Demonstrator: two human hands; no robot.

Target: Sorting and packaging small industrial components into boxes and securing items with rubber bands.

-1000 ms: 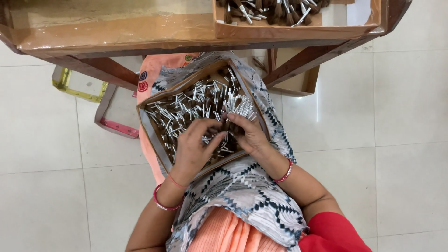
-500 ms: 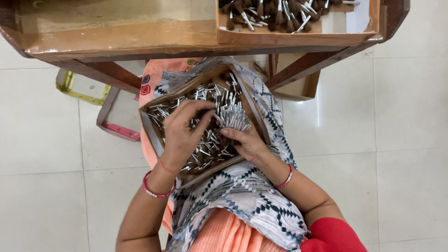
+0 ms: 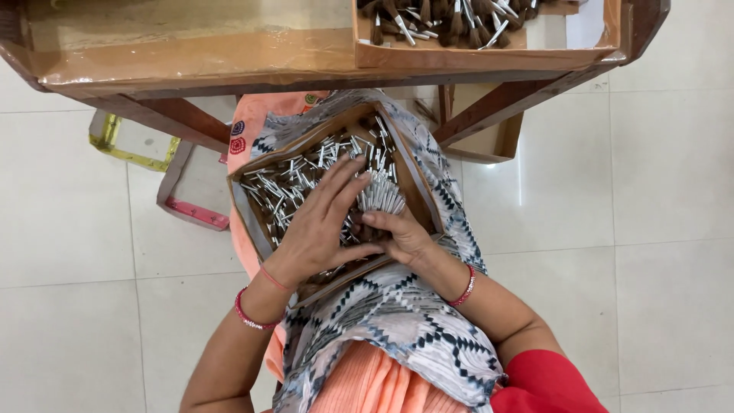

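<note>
Dozens of small metal tubes, judged light, stiff and slippery, lay in a lap-held cardboard tray, a bundle pinched endwise by the right hand, steadied under the left hand's spread fingers.

You had bright, even, diffuse daylight across the frame; no hard shadows. A pale vertical glare streak lay on the floor tiles just right of the table leg. Glossy tape on the cardboard tabletop caught a soft sheen. Shade sat under the table, dimming the lap tray only slightly. The metal ferrules gave small bright glints. Focus was sharp at centre; the fingertips of your left hand showed faint motion blur. Straight lines bowed mildly toward the edges.
</note>
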